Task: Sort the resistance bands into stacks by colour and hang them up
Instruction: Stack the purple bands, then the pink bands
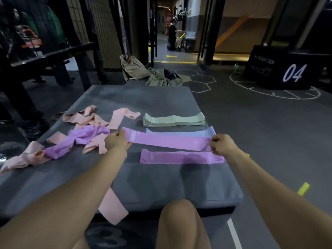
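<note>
I hold a purple resistance band point(168, 141) stretched flat between my left hand point(117, 141) and my right hand point(222, 144), a little above the grey mat point(152, 97). Just below it lies a flat purple band stack point(179, 157). Behind it a pale blue band point(179, 132) lies flat, and farther back sits a neat green stack point(174, 119). To the left is an unsorted heap of peach bands point(95, 117) and crumpled purple bands point(80, 139). One peach band point(112, 207) hangs over the mat's near edge.
A black box marked 04 point(287, 69) stands on the floor at right. Beige clothing point(152, 74) lies beyond the mat. A dark rack point(45, 56) stands at left. Another person point(173, 35) kneels far down the corridor. My knee point(179, 221) is at the near edge.
</note>
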Demonstrator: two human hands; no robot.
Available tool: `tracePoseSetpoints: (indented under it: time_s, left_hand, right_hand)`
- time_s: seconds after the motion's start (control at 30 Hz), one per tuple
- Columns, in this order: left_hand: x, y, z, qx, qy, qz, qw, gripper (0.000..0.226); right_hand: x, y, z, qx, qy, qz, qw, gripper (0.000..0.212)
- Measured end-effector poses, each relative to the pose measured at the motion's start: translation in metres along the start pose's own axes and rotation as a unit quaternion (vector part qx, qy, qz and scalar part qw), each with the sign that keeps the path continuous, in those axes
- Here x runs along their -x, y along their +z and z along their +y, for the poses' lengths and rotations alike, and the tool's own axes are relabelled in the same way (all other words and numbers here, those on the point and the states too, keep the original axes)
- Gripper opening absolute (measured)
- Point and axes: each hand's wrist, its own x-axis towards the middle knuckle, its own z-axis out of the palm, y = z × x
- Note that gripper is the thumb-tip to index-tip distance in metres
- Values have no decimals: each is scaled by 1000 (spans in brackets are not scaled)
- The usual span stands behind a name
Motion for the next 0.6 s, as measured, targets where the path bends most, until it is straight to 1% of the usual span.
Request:
tracePoseSetpoints:
  time_s: [0.07,0.1,0.13,0.2,0.23,0.33,0.6]
  left_hand:
    - [-2,4,-15,-97,32,-22,995,17]
    - [-3,7,-21,-157,57,-26,986,20]
    - [-3,9,-27,-213,82,-32,973,24]
    - [-2,12,-37,-286,118,-31,950,25]
    - [-1,13,-40,-302,125,-33,945,24]
    - [3,13,-47,-330,130,-39,934,22]
    - [0,10,-55,-391,143,-49,908,20]
  right_hand:
    - [-6,-5,12,8,14,46,999,29]
    - [-8,-7,18,19,18,60,998,29]
    - [-9,-9,22,29,22,69,997,25]
    - [-8,-11,28,48,23,81,995,8]
    - [-7,-11,29,58,21,86,994,4]
    - [-7,-10,36,73,11,98,992,13]
    - [-14,-6,45,104,16,99,990,13]
